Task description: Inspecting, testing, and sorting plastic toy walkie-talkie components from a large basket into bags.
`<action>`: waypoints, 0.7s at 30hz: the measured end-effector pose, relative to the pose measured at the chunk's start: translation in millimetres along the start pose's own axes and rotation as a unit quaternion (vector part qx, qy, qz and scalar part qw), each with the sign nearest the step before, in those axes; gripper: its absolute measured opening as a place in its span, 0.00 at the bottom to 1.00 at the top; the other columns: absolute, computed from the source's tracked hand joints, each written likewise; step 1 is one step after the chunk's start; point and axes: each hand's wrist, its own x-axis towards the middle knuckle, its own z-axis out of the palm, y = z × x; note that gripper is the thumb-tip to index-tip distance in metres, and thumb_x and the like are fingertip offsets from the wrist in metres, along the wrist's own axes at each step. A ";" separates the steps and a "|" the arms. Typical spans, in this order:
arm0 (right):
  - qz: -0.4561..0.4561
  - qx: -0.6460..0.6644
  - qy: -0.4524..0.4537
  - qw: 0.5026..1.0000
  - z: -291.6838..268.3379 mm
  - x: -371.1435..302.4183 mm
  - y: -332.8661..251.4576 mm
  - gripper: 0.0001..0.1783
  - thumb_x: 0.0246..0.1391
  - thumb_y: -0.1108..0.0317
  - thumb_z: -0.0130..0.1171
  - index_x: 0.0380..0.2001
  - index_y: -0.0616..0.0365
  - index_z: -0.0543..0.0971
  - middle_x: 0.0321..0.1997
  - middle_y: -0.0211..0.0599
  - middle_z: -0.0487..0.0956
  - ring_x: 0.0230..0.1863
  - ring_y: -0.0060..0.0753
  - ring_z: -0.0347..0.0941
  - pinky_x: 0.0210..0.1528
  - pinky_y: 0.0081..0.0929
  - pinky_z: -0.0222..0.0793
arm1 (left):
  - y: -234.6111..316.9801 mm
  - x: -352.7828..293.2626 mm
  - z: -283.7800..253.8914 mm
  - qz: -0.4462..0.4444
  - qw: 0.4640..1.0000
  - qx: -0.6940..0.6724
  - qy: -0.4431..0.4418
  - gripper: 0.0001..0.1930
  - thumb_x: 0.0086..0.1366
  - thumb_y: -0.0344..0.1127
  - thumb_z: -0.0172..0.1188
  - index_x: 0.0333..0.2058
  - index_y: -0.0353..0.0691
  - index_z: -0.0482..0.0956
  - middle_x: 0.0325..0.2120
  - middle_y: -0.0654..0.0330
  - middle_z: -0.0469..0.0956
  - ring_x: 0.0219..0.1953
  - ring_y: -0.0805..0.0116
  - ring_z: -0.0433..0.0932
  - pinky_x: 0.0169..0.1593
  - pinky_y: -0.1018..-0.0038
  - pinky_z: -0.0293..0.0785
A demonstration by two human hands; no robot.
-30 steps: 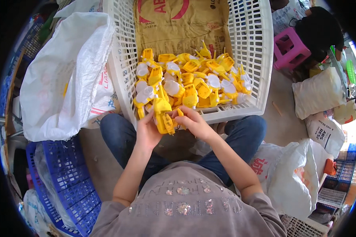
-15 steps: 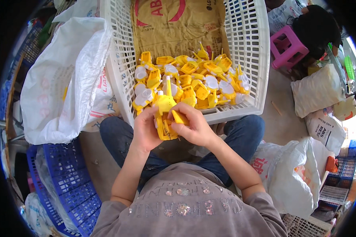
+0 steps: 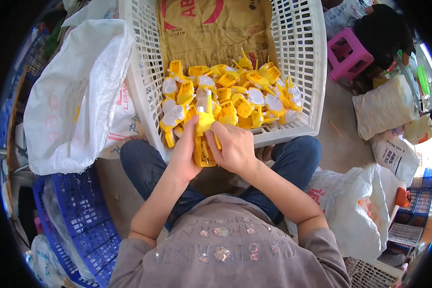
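A yellow plastic housing [image 3: 204, 152], with a long antenna-like rod and a small white knob at its top, is held upright over my lap. My left hand [image 3: 186, 152] wraps its left side, fingers closed. My right hand [image 3: 234, 148] is bent over its right side, with the thumb and fingers pressed against it. A sliver of a smaller yellow piece [image 3: 218, 142] shows under the right fingers; the rest of that piece is hidden. Just beyond my hands, many similar yellow parts with white round pieces [image 3: 245, 108] lie heaped in a white plastic crate [image 3: 300, 53].
Brown sack paper [image 3: 216, 43] lines the crate. A white woven sack [image 3: 77, 105] stands on the left above a blue basket [image 3: 89, 225]. On the right are a pink stool [image 3: 349, 54], a seated person [image 3: 383, 36] and an open white bag [image 3: 357, 216].
My right hand has turned over and brought the small yellow piece in against the housing; it stood out from the fingers before. My left hand has shifted slightly along the housing.
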 end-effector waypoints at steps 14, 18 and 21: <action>-0.099 0.005 -0.026 0.995 19.2 17.8 18.1 0.09 0.46 0.65 0.55 0.20 0.55 0.67 0.13 0.35 0.69 0.16 0.40 0.68 0.16 0.34 0.62 | -13.4 1.4 1.4 0.036 0.994 -0.090 0.054 0.26 0.63 0.60 0.36 0.52 0.51 0.64 0.47 0.62 0.70 0.50 0.65 0.70 0.52 0.61 0.66; -0.078 0.002 -0.028 0.997 9.8 12.6 9.1 0.09 0.47 0.65 0.54 0.20 0.54 0.67 0.13 0.35 0.70 0.16 0.40 0.68 0.16 0.34 0.62 | -1.2 3.2 0.8 -0.041 0.996 -0.060 0.048 0.24 0.62 0.58 0.40 0.49 0.50 0.67 0.44 0.61 0.72 0.46 0.65 0.72 0.49 0.62 0.69; -0.055 -0.024 -0.020 0.998 2.8 10.1 9.9 0.09 0.47 0.66 0.54 0.20 0.54 0.67 0.14 0.35 0.70 0.16 0.39 0.68 0.16 0.33 0.62 | 0.4 9.3 7.2 -0.049 0.997 -0.056 0.032 0.22 0.63 0.56 0.42 0.48 0.49 0.67 0.42 0.62 0.72 0.44 0.67 0.72 0.46 0.67 0.71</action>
